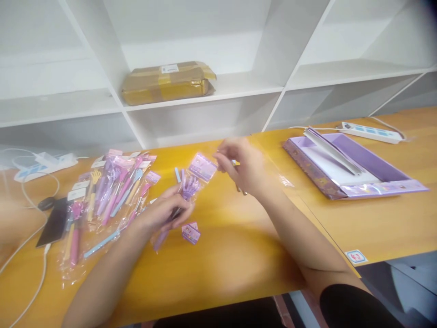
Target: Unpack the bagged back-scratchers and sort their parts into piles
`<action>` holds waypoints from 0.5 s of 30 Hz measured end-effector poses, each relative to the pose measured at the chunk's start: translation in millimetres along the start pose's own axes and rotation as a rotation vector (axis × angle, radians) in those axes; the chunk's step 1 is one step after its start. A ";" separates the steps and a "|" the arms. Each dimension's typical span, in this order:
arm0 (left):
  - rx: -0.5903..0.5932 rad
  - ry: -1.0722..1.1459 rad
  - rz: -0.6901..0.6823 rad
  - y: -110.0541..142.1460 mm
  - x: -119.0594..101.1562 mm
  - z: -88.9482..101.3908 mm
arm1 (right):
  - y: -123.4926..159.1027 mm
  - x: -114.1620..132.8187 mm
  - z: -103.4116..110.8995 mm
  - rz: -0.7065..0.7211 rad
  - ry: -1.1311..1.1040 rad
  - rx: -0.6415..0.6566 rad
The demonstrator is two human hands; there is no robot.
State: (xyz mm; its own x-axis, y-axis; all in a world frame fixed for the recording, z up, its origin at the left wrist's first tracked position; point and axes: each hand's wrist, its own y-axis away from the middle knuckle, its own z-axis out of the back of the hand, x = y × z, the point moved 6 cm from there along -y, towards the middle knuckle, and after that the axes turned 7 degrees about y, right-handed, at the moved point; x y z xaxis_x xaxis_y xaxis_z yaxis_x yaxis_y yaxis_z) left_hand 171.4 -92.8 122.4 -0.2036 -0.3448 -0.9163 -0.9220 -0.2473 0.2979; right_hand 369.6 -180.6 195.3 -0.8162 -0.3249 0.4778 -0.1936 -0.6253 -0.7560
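Observation:
My left hand (170, 209) is wrapped round a purple hand-shaped back scratcher (190, 187) in a clear plastic sleeve. A purple printed card (202, 167) sits at the sleeve's upper end. Close to that card, my right hand (241, 161) has thumb and fingers drawn together in a pinch. It is blurred, and what lies between its fingertips is too small to make out. Small purple cards (191, 233) lie on the table below my left hand. Many bagged back scratchers (116, 187) in pink, purple, yellow and blue are piled to the left.
An open purple box (385, 159) holds a flat grey piece on the right. Left lie a dark phone (54, 223), cables and a power strip (44, 166). Another power strip (372, 132) stands behind the box. A taped brown parcel (167, 84) rests on the white shelf.

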 end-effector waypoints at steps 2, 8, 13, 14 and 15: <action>-0.008 -0.001 0.006 -0.6 -0.8 2.5 | -2.6 1.9 0.7 0.060 -0.038 0.054; 0.001 -0.047 0.083 4.5 -1.3 6.6 | -6.6 -3.0 -7.3 -0.041 -0.312 0.273; 0.076 -0.119 0.086 4.0 -2.8 3.7 | -5.0 -1.9 -13.5 0.001 -0.367 0.284; 0.082 -0.132 0.085 3.2 -3.7 3.2 | -4.4 -2.0 -15.1 0.018 -0.348 0.262; 0.079 -0.146 0.085 2.6 -5.0 3.2 | -3.7 -2.6 -17.4 0.029 -0.326 0.242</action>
State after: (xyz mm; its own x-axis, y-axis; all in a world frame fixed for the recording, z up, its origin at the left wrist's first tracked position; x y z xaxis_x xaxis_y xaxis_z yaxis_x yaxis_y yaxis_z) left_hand 168.9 -88.8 126.9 -0.3222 -0.2250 -0.9195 -0.9212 -0.1492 0.3593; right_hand 363.0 -165.1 189.1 -0.5962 -0.5283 0.6045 -0.0079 -0.7491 -0.6624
